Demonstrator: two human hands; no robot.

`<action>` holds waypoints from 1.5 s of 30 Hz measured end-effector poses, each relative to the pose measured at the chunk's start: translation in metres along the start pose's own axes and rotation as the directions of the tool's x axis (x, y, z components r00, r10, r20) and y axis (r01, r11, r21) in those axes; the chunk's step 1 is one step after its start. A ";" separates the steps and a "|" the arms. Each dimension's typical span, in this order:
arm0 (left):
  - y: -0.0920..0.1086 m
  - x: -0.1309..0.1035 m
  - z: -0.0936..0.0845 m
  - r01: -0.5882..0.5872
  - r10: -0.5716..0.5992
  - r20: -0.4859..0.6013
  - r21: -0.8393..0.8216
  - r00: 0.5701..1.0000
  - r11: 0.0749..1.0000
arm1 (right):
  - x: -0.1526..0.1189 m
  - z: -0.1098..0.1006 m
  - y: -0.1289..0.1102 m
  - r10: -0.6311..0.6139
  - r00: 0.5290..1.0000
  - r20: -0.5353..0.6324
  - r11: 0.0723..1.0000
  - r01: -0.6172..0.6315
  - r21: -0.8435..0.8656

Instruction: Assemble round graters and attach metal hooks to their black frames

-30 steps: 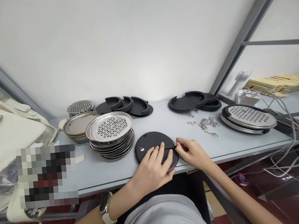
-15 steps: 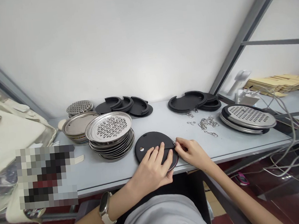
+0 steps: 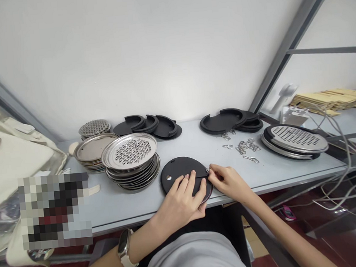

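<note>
A black round disc point(image 3: 182, 165) with a small hole lies at the front of the table. My left hand point(image 3: 183, 197) holds it, fingers spread over the top and thumb at the near edge. At the disc's right edge, my right hand point(image 3: 227, 181) pinches a small metal wire clip point(image 3: 208, 170), mostly hidden by the fingertips. Several loose wire clips point(image 3: 247, 146) lie in a pile to the right. Left of the disc stands a stack of round metal graters point(image 3: 136, 151).
Black round holders rest at the back left point(image 3: 165, 127) and back right point(image 3: 223, 121). Metal plates point(image 3: 96, 147) are stacked at left. A slotted plate in a black holder point(image 3: 299, 137) sits at right. White cables point(image 3: 349, 168) hang off the right side; a cream bag point(image 3: 11, 152) is at far left.
</note>
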State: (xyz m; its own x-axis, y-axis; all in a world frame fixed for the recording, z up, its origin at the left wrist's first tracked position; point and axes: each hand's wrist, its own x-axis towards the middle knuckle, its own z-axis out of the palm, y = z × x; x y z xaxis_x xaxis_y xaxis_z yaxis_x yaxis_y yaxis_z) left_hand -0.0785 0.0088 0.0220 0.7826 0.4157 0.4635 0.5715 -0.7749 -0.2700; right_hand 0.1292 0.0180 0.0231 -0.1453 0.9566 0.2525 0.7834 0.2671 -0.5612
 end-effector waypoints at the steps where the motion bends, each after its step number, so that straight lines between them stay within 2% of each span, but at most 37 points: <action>1: 0.000 0.000 0.000 -0.002 0.002 0.000 0.000 1.000 1.000 | 0.000 0.000 0.000 0.001 1.000 0.002 1.000 -0.001 0.003; 20: -0.001 0.000 0.002 0.003 -0.003 0.024 0.004 1.000 1.000 | 0.001 0.000 0.000 -0.004 1.000 0.005 0.998 0.004 -0.069; 45: -0.001 0.002 -0.001 -0.005 0.006 0.025 -0.009 1.000 1.000 | 0.000 -0.001 -0.001 -0.017 1.000 -0.007 0.999 0.017 -0.031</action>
State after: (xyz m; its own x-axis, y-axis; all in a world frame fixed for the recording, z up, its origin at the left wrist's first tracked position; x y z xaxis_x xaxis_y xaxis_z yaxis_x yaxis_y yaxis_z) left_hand -0.0779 0.0095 0.0243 0.7916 0.4229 0.4411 0.5651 -0.7812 -0.2652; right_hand 0.1294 0.0176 0.0244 -0.1545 0.9510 0.2679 0.7991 0.2798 -0.5322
